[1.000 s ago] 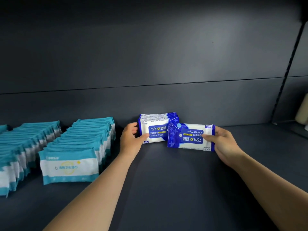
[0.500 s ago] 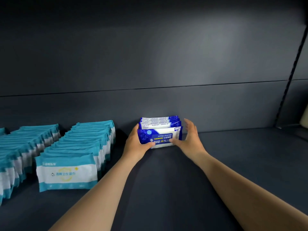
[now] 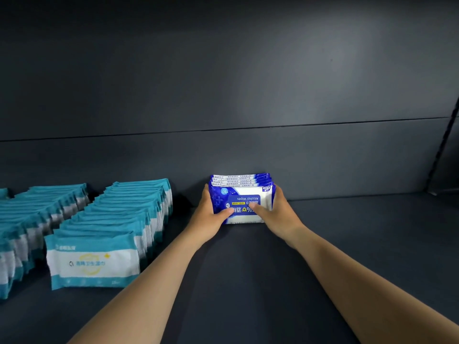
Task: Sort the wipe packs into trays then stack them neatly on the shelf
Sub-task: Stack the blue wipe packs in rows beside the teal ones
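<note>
A short row of blue and white alcohol wipe packs (image 3: 242,194) stands upright against the back wall of the dark shelf (image 3: 248,281). The front pack's label is upside down. My left hand (image 3: 208,214) grips the row's left end, thumb across the front pack. My right hand (image 3: 275,212) grips the right end, thumb also on the front face. Both hands squeeze the row from either side.
Two long rows of teal and white wipe packs (image 3: 116,224) stand on the shelf to the left, another row (image 3: 32,219) beside them at the frame's edge. A shelf upright (image 3: 444,145) runs down the far right. Bare shelf floor lies in front and to the right.
A second ago my right hand held one blue pack apart from the row. That pack now stands at the row's front, and both hands have closed in on the row's ends.
</note>
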The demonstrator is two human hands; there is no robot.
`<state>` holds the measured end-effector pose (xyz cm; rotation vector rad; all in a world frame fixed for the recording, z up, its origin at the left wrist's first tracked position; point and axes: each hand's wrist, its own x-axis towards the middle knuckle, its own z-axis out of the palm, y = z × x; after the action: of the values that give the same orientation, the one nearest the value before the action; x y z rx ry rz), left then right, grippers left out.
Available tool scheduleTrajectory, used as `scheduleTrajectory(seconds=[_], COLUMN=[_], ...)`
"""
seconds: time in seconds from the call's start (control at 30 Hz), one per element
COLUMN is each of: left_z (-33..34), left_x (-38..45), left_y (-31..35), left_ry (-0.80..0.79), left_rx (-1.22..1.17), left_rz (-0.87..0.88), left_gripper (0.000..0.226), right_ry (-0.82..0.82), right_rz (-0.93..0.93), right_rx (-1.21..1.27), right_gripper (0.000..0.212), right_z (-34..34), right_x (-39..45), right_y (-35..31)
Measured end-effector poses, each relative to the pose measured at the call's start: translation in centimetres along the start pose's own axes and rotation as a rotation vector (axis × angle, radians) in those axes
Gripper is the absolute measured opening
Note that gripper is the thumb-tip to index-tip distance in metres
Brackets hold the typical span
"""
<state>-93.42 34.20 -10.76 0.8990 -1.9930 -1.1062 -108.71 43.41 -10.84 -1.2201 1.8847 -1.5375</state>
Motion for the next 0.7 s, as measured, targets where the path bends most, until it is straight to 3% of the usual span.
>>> scheduleTrajectory(seconds=[0.1, 0.2, 0.33, 0.5, 0.7], left_z=[-0.1, -0.5, -1.3, -2.4, -1.7], left_x=[-0.1, -0.9, -3.2, -7.4, -16.6], left_y=[-0.1, 0.8, 3.6, 7.7, 12.6], left_ry=[0.035, 0.083, 0.146, -0.025, -0.159], left_rx=[0.058, 0.127, 0.301, 0.649, 0.927], left_rz=[-0.023, -0.048, 0.009, 0.114, 0.193], left_gripper=[0.086, 0.097, 0.086, 0.066, 0.063], right_ry=[0.018, 0.055, 0.093, 0.060, 0.012], right_rz=[-0.005, -0.003, -0.031, -0.130, -0.206], right_rx=[-0.013, -0.119, -0.406, -0.793, -0.951], right_gripper=[0.067, 0.084, 0.090, 0.080, 0.071], right_z=[0.0, -0.7, -3.0, -7.0, -11.5], right_x=[-0.2, -0.7, -2.7, -8.0, -18.5], right_y=[-0.1, -0.4, -1.6, -4.5, -7.7])
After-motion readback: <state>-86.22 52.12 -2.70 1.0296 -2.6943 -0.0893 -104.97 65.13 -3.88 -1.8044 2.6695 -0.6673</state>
